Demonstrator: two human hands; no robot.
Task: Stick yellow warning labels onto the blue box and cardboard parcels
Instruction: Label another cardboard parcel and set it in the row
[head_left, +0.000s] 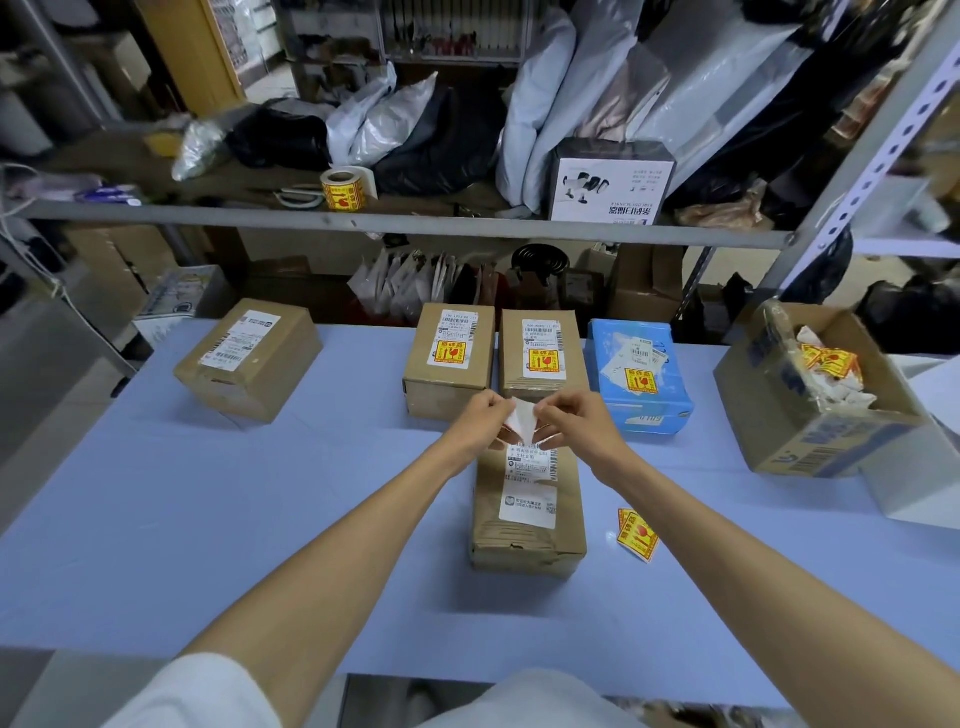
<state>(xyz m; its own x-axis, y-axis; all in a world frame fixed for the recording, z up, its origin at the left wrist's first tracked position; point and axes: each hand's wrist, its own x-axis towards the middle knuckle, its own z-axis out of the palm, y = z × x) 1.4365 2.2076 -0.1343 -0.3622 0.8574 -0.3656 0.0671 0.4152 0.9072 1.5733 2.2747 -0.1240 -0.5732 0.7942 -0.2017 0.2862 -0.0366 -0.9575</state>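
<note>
While both forearms stretch forward over the blue table (208, 493), the left hand (480, 421) and right hand (576, 423) meet above its middle, fingers curled, each pinching one side of a small label sheet (522, 428) whose white side faces the camera. The sheet hangs over the far end of the near parcel (524, 525), covering the top of its shipping slip. That parcel's long axis runs straight away from the person.

Along the far edge stand two cardboard parcels (452, 364) (540, 364) and the blue box (636, 369), each already bearing a yellow warning label. A fourth parcel (249, 358), turned askew near the far left corner, carries only its white slip. A loose yellow label (638, 535) lies just right of the near parcel. An open carton (810, 431) holding label scraps sits at the right edge.
</note>
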